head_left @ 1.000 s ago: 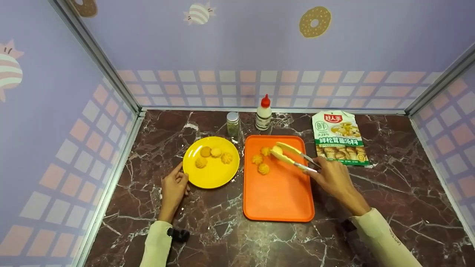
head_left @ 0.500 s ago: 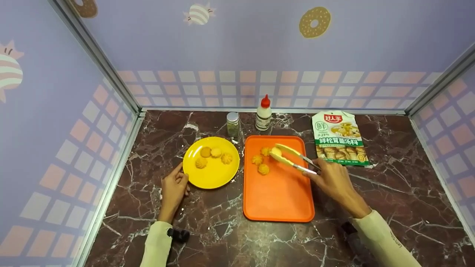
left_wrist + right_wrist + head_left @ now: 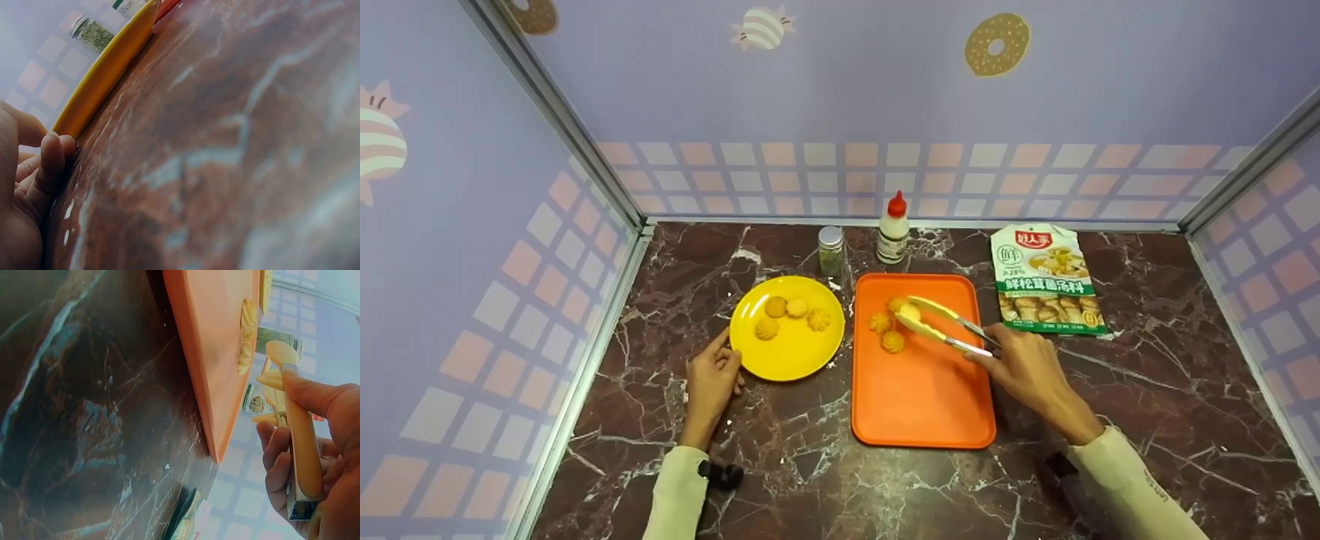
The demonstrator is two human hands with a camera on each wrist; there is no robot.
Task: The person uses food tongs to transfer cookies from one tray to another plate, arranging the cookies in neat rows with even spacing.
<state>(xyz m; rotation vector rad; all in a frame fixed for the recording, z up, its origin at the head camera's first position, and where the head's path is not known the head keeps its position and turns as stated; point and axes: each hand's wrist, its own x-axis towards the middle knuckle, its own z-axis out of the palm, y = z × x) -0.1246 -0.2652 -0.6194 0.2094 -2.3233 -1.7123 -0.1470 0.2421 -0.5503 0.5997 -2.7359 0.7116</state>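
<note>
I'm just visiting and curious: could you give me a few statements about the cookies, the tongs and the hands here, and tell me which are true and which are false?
1. The right hand holds yellow tongs over the orange tray. True.
2. Four cookies lie on the yellow plate. True.
3. The left hand holds a cookie. False: it rests on the marble table at the plate's rim and holds nothing.
4. The orange tray has no cookies on it. False: three cookies lie near its far end.
5. The soup packet lies left of the plate. False: it lies to the right of the tray.
</note>
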